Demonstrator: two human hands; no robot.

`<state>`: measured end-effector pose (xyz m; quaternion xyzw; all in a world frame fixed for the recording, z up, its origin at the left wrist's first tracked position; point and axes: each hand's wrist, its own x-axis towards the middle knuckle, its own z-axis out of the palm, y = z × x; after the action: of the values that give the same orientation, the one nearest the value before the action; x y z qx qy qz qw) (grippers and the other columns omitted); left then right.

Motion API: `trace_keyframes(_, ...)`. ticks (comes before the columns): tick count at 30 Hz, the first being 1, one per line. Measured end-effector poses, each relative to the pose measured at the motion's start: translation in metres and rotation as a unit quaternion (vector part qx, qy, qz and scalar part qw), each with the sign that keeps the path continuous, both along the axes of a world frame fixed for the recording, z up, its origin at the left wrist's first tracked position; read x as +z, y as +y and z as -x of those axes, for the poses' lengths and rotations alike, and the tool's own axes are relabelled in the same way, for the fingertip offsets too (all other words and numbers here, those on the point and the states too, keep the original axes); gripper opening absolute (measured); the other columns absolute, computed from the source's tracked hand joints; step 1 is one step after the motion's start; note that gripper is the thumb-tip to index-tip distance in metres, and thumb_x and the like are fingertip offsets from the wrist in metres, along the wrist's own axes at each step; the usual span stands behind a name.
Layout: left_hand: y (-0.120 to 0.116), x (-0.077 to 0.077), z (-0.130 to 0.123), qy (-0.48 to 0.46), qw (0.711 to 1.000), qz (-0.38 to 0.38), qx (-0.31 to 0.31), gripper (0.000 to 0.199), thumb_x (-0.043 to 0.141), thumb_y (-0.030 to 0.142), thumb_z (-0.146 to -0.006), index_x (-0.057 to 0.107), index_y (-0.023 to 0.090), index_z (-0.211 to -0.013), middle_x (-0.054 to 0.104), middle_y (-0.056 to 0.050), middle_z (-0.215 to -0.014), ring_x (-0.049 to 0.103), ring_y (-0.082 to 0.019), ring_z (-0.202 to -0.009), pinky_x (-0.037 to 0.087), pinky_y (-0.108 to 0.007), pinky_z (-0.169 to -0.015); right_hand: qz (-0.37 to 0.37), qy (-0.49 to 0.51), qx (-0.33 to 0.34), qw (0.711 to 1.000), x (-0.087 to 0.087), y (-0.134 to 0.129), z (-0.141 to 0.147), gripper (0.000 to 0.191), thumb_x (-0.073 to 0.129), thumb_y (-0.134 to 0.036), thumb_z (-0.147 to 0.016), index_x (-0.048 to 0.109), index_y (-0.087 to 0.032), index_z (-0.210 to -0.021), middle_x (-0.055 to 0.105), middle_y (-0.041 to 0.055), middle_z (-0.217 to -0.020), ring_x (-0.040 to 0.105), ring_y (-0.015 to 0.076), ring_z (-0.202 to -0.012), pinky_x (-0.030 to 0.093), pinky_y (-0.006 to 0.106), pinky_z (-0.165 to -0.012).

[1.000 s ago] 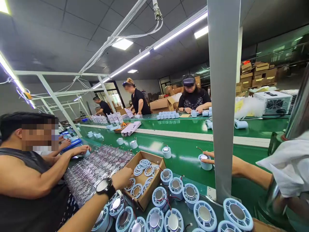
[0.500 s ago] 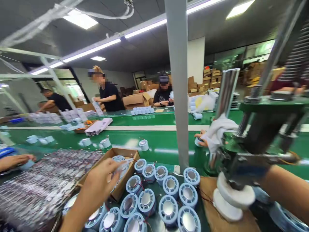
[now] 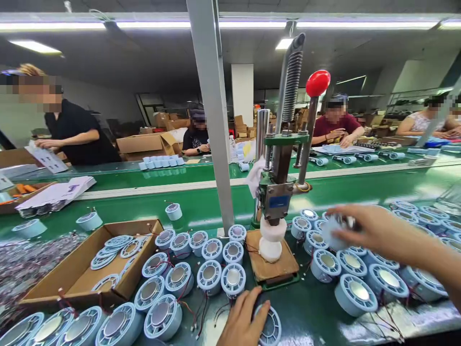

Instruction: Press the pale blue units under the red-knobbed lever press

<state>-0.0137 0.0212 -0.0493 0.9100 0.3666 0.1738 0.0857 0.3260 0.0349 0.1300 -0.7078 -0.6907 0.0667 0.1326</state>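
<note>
My left hand (image 3: 245,317) is low in the middle, its fingers closed around the edge of a round light-blue fan-like unit (image 3: 272,329) with a silver centre and slotted rim. Part of that unit is hidden by the thumb and the frame edge. At right, my right hand (image 3: 355,223), smeared by motion, grips another light-blue unit (image 3: 333,234) above a group of similar units (image 3: 356,294). Between the hands stands a hand press (image 3: 279,199) with a red lever knob (image 3: 318,83) and two white round pads (image 3: 271,249) over a brown board (image 3: 284,266).
Left of the press are more units (image 3: 178,278) with trailing wires and a cardboard box (image 3: 72,283) holding flat blue rings (image 3: 111,250). A grey post (image 3: 212,115) rises behind them. Beyond the green belt (image 3: 190,204), several people work among cartons and papers.
My view has swung right. My left hand has gone from the cardboard box to a unit near the press. My right hand has come from behind the press to the right-hand group, carrying a unit.
</note>
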Motion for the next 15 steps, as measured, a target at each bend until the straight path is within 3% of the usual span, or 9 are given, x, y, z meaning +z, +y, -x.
trace_keyframes(2,0.006,0.000,0.011,0.026,0.998,0.048,-0.030,0.075,0.076,0.034,-0.080,0.041,0.030,-0.146,0.046,-0.010,-0.150,0.046,-0.033,-0.134,0.046,-0.047,-0.108,0.079,0.022,0.037,0.996,-0.024,-0.041,0.034,0.042,0.059,-0.042,-0.088,0.060,-0.033,-0.129,0.062,0.0040,-0.125,0.065,0.0226,-0.101,0.050,0.038,-0.090)
trace_keyframes(4,0.009,0.004,0.017,0.043,0.993,0.101,-0.035,0.085,0.079,0.026,-0.074,0.038,0.030,-0.148,0.047,-0.007,-0.149,0.047,-0.033,-0.133,0.046,-0.048,-0.109,0.146,0.010,0.060,0.987,-0.051,-0.064,0.074,0.041,0.062,-0.032,-0.084,0.063,-0.033,-0.125,0.062,0.0060,-0.124,0.066,0.0273,-0.102,0.051,0.043,-0.092)
trace_keyframes(6,0.007,0.009,0.016,0.040,0.992,0.117,-0.016,0.089,0.073,0.010,-0.069,0.038,0.031,-0.148,0.048,-0.004,-0.148,0.047,-0.030,-0.134,0.044,-0.047,-0.111,0.167,-0.016,0.054,0.984,-0.072,-0.068,0.107,0.040,0.061,-0.028,-0.084,0.064,-0.028,-0.124,0.062,0.0098,-0.119,0.068,0.0315,-0.097,0.053,0.047,-0.086)
trace_keyframes(8,0.002,0.011,0.012,0.027,0.994,0.101,0.002,0.090,0.066,0.005,-0.067,0.038,0.031,-0.148,0.051,-0.003,-0.146,0.047,-0.028,-0.133,0.043,-0.045,-0.112,0.146,-0.042,0.023,0.988,-0.086,-0.063,0.126,0.042,0.059,-0.031,-0.088,0.061,-0.023,-0.129,0.061,0.0141,-0.121,0.069,0.0341,-0.095,0.055,0.049,-0.082)
trace_keyframes(12,-0.002,0.011,0.009,0.035,0.996,0.042,0.065,0.086,0.073,0.018,-0.068,0.041,0.029,-0.146,0.056,-0.008,-0.139,0.052,-0.032,-0.128,0.047,-0.048,-0.108,0.088,-0.049,-0.002,0.995,-0.091,-0.056,0.123,0.065,0.057,-0.049,-0.089,0.046,-0.019,-0.146,0.060,0.0214,-0.123,0.069,0.0374,-0.090,0.057,0.053,-0.075)
trace_keyframes(13,-0.001,0.010,0.011,0.041,0.997,0.027,0.060,0.086,0.076,0.021,-0.067,0.042,0.029,-0.146,0.056,-0.009,-0.139,0.053,-0.033,-0.127,0.048,-0.047,-0.106,0.069,-0.044,0.021,0.996,-0.089,-0.057,0.116,0.070,0.062,-0.049,-0.085,0.046,-0.020,-0.146,0.060,0.0221,-0.124,0.068,0.0400,-0.095,0.057,0.055,-0.075)
trace_keyframes(15,0.001,0.008,0.016,0.029,0.999,-0.011,0.029,0.083,0.076,0.020,-0.068,0.043,0.029,-0.144,0.059,-0.007,-0.138,0.057,-0.031,-0.124,0.052,-0.043,-0.103,0.024,-0.032,0.106,0.994,-0.085,-0.060,0.100,0.073,0.073,-0.033,-0.074,0.051,-0.024,-0.143,0.054,0.0203,-0.135,0.060,0.0437,-0.114,0.055,0.058,-0.085)
